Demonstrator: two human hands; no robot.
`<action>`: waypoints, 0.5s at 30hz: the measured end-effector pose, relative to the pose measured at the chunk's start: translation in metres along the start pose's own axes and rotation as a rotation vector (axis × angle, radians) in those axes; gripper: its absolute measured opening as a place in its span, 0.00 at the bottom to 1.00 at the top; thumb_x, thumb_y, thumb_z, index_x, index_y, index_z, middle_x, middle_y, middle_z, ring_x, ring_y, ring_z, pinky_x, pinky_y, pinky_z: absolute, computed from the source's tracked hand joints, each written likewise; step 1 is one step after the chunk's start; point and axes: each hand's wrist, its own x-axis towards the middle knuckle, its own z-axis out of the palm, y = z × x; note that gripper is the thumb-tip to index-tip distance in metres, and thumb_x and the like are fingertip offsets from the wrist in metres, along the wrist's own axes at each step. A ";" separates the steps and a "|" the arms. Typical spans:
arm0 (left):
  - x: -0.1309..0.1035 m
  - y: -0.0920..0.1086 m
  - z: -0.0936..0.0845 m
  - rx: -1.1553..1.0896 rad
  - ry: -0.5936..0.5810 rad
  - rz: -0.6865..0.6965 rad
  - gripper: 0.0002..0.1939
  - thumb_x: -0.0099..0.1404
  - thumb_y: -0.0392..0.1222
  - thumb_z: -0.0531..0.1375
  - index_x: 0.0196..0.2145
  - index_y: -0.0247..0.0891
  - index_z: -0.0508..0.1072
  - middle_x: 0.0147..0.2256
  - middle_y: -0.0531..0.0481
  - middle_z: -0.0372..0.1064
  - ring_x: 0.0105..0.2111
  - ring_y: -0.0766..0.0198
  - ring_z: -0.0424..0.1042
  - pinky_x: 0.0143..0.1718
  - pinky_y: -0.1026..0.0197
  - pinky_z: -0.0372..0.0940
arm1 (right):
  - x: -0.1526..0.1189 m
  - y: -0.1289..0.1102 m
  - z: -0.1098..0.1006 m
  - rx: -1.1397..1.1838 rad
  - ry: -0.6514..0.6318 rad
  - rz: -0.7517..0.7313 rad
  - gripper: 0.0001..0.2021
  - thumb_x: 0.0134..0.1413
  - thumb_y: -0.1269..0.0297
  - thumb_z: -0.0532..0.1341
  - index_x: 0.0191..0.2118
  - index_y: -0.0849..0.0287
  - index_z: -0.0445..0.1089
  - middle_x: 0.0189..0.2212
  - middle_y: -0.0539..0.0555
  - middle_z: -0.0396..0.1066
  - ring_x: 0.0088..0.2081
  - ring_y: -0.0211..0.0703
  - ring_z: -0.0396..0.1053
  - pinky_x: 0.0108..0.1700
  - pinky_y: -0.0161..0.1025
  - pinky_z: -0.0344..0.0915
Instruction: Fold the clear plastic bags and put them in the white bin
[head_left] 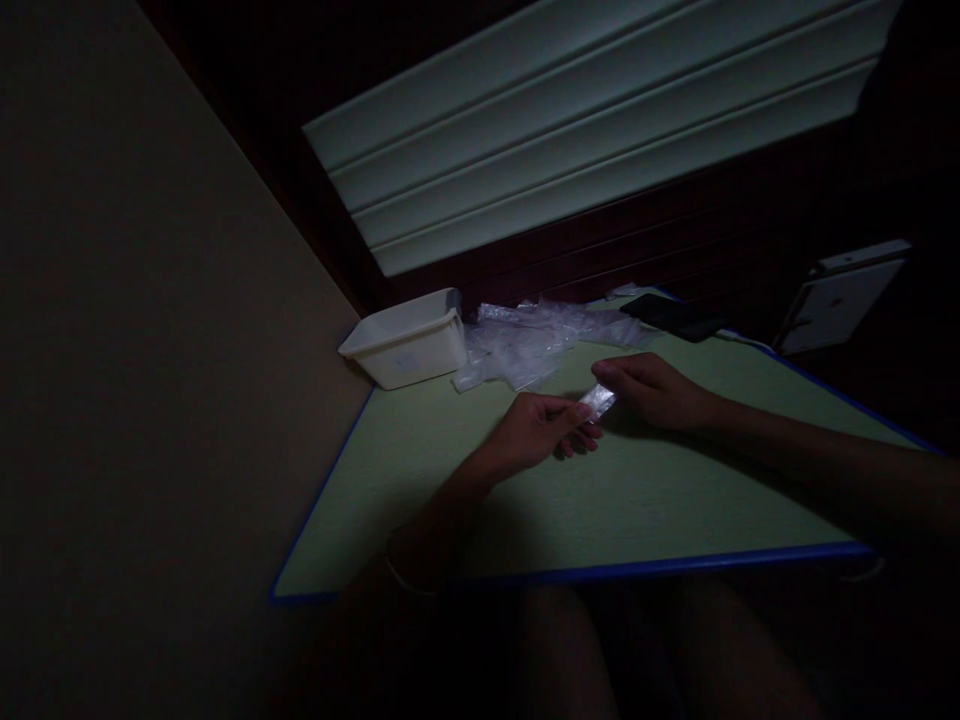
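Note:
Between my two hands is a small clear plastic packet (599,401), shiny and held just above the table. My left hand (536,430) pinches its lower left end between thumb and fingers. At its upper right end, my right hand (651,388) grips it with the thumb on top. The light is too dim to make out what the packet contains. Beyond my hands, a loose heap of similar clear plastic packets (525,340) lies on the table.
The pale green table (637,500) has a blue edge. At its back left corner stands a white plastic bin (412,355), close to the wall (187,350). A dark flat object (675,318) lies at the back right. A white panel-like device (844,300) is beyond the right edge.

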 end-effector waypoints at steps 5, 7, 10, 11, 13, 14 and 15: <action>0.000 0.001 -0.006 -0.150 0.073 0.038 0.22 0.60 0.57 0.62 0.41 0.34 0.69 0.35 0.44 0.73 0.32 0.63 0.74 0.33 0.62 0.67 | 0.001 -0.002 0.001 0.040 -0.005 0.016 0.25 0.61 0.43 0.51 0.23 0.60 0.64 0.19 0.49 0.63 0.22 0.36 0.58 0.27 0.36 0.56; -0.001 0.003 -0.006 -0.198 0.047 0.057 0.21 0.60 0.57 0.62 0.40 0.36 0.68 0.36 0.47 0.72 0.32 0.65 0.74 0.35 0.61 0.67 | 0.000 -0.003 0.003 0.066 -0.057 0.024 0.25 0.61 0.44 0.51 0.25 0.61 0.66 0.20 0.50 0.64 0.23 0.36 0.59 0.27 0.35 0.57; -0.001 0.005 -0.002 -0.215 -0.084 0.076 0.23 0.62 0.59 0.60 0.41 0.35 0.70 0.38 0.44 0.73 0.35 0.62 0.74 0.36 0.61 0.67 | -0.002 -0.005 0.006 0.118 -0.165 0.028 0.25 0.63 0.44 0.49 0.25 0.60 0.64 0.19 0.48 0.64 0.20 0.34 0.58 0.25 0.34 0.56; -0.002 0.006 0.000 -0.211 -0.119 0.081 0.24 0.62 0.60 0.59 0.41 0.34 0.71 0.39 0.42 0.73 0.36 0.61 0.74 0.36 0.61 0.67 | -0.002 -0.005 0.007 0.135 -0.200 0.030 0.25 0.63 0.45 0.49 0.24 0.60 0.63 0.18 0.48 0.63 0.20 0.33 0.58 0.24 0.34 0.55; -0.002 0.006 0.003 -0.188 -0.147 0.087 0.25 0.63 0.60 0.58 0.41 0.32 0.73 0.40 0.39 0.74 0.37 0.60 0.74 0.36 0.60 0.66 | -0.003 -0.005 0.008 0.156 -0.242 0.037 0.25 0.64 0.46 0.48 0.23 0.59 0.62 0.18 0.48 0.64 0.19 0.33 0.58 0.23 0.33 0.55; -0.002 0.006 0.003 -0.171 -0.143 0.087 0.26 0.63 0.61 0.57 0.40 0.32 0.74 0.40 0.38 0.74 0.36 0.60 0.74 0.36 0.60 0.66 | -0.003 -0.006 0.008 0.159 -0.249 0.038 0.25 0.64 0.46 0.49 0.23 0.59 0.62 0.17 0.48 0.64 0.19 0.33 0.58 0.23 0.33 0.55; -0.002 0.005 0.004 -0.154 -0.135 0.087 0.26 0.64 0.61 0.57 0.40 0.31 0.75 0.40 0.38 0.74 0.35 0.60 0.74 0.36 0.60 0.66 | -0.003 -0.006 0.008 0.160 -0.248 0.039 0.25 0.64 0.46 0.49 0.23 0.59 0.62 0.18 0.48 0.65 0.19 0.33 0.59 0.24 0.33 0.55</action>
